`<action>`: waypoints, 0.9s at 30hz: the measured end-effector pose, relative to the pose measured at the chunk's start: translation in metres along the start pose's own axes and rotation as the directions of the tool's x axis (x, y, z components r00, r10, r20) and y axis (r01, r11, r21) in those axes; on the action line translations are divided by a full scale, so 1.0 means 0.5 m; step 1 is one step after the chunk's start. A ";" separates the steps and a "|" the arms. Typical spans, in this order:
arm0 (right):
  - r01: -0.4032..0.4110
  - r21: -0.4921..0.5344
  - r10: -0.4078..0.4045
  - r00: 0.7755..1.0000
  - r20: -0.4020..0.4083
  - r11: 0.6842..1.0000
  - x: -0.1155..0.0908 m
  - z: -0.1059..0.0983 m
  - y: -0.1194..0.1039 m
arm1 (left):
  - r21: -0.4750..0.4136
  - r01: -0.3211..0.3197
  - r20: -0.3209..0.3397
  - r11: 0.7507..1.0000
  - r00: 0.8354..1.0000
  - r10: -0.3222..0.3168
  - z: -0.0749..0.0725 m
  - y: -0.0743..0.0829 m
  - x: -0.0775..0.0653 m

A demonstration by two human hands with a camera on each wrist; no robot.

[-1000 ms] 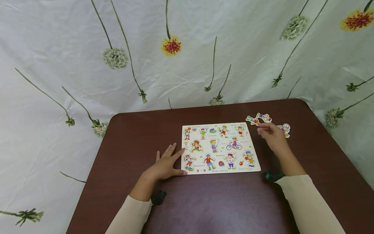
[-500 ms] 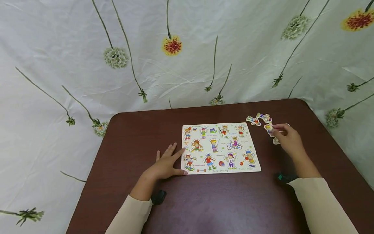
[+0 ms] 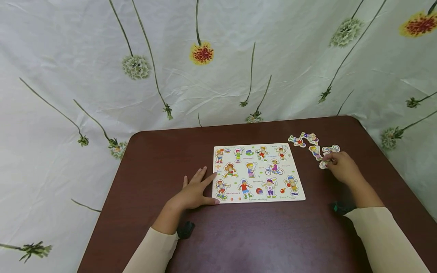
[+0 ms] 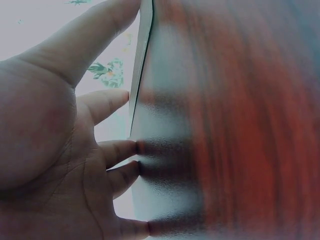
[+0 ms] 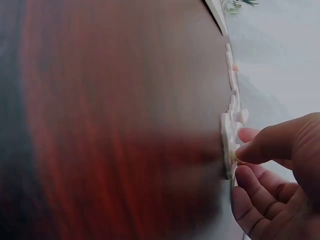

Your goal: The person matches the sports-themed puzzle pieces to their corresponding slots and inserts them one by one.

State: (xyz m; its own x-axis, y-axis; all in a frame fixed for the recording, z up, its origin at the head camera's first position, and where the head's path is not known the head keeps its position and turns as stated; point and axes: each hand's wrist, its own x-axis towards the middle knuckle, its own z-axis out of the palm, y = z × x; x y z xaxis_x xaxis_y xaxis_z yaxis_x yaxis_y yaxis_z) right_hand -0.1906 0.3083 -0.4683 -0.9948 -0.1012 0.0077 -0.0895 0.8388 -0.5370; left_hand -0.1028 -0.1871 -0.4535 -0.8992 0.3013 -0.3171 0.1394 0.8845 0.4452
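The person's left hand [image 3: 194, 193] has its fingers spread, w/ thumb and index at the left edge of a thin white rectangular board w/ bright cartoon sports figures [image 3: 240, 175] and the other fingertips down on the dark reddish-brown wood-grain table [image 3: 164, 159]. Nothing's gripped on that side; imo it's just steadying the board so it won't slide, and a light touch prob does the job. The right hand [image 3: 345, 167] is well off to the right of the board, thumb and index pinching a small pale flat figure cutout [image 3: 323, 164]. In the right wrist view the pinch sits on the cutout's upper side, prob on a little knob, w/ the other fingers loosely curled out of the way. Can't tell if it's off the table tbh. Nearby, also right of the board, are a flat red-and-blue figure cutout [image 3: 297, 141], a flat purple-and-white figure cutout [image 3: 309, 138], a flat yellow-haired figure cutout [image 3: 315, 152] and a flat cutout w/ bike wheels [image 3: 331, 149], that last one just past the fingertips. They're picture side up, prob bc it makes them easy to tell apart and grab.
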 end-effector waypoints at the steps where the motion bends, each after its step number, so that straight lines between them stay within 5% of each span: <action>1: 0.004 -0.003 -0.004 1.000 0.006 1.000 0.000 0.001 0.002 | 0.003 -0.001 -0.001 1.000 1.000 0.001 0.000 0.000 0.001; 27: 0.005 -0.011 -0.005 1.000 0.020 1.000 -0.011 0.005 -0.009 | 0.008 0.007 0.000 1.000 1.000 -0.007 0.000 0.003 0.000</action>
State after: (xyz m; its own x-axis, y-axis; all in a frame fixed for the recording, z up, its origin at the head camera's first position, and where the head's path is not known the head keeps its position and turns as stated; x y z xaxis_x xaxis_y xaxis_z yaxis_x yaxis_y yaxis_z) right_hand -0.1848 0.3036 -0.4678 -0.9933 -0.1155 -0.0064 -0.0947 0.8441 -0.5278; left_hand -0.1027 -0.1859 -0.4529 -0.9001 0.2948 -0.3208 0.1360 0.8896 0.4360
